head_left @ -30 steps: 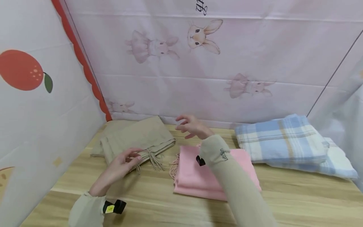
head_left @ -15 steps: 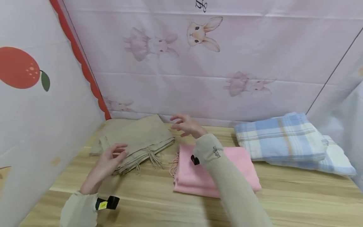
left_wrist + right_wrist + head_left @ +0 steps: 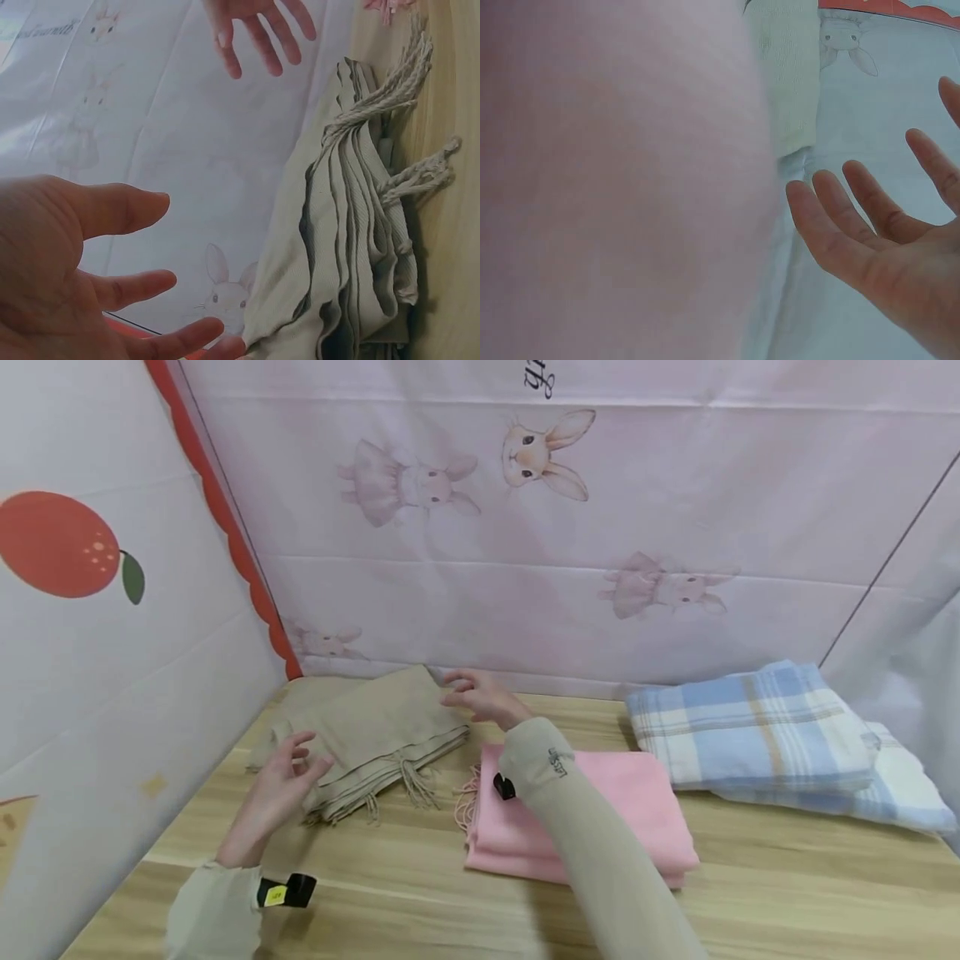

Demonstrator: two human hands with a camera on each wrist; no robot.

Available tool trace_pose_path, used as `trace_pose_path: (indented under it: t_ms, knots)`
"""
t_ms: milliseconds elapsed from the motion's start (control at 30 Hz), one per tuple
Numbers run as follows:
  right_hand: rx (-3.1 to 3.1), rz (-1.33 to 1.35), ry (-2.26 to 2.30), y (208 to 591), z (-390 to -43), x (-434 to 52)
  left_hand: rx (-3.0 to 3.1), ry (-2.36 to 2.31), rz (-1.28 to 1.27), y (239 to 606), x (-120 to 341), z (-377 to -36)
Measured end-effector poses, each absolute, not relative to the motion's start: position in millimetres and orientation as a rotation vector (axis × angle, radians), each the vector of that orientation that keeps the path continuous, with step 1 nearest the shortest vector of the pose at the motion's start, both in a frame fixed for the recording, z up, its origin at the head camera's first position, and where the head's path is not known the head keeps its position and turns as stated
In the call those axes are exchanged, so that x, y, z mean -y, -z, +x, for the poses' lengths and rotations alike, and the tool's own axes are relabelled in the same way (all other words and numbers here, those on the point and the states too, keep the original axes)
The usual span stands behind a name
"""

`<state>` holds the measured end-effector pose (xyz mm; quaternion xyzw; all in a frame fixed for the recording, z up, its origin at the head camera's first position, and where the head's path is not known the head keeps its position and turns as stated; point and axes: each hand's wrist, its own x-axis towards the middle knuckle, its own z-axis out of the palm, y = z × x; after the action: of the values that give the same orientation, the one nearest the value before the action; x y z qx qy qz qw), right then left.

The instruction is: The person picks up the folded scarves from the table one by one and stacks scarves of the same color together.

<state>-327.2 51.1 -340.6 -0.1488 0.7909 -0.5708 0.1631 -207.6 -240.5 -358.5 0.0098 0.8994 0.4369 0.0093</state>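
A folded beige fringed scarf (image 3: 375, 735) lies at the back left of the wooden table (image 3: 420, 893); its stacked layers and twisted tassels (image 3: 375, 225) fill the left wrist view. My left hand (image 3: 281, 777) hovers at its near left edge, fingers spread and holding nothing (image 3: 97, 285). My right hand (image 3: 476, 697) hangs open just beyond the scarf's far right corner, also holding nothing (image 3: 885, 247). My right forearm crosses above a folded pink scarf (image 3: 637, 810), which blurs across the right wrist view (image 3: 615, 187).
A folded blue plaid cloth (image 3: 750, 727) rests on a white plaid one (image 3: 900, 785) at the back right. Bunny-print fabric walls (image 3: 562, 527) close the back, and a fruit-print panel (image 3: 90, 610) closes the left. Bare wood shows along the table's front.
My left hand has slid left along the beige scarf's near edge. My right hand has drifted left and slightly away, nearer the scarf's far corner.
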Motion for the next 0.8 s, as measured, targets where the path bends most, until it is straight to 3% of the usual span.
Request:
trace_pose_path:
  t_ms: [800]
  knots:
    - [-2.307,-0.361,1.657,351.4,-338.8,-43.5,-2.874,-1.236,-0.058,377.6,258.1,-216.3]
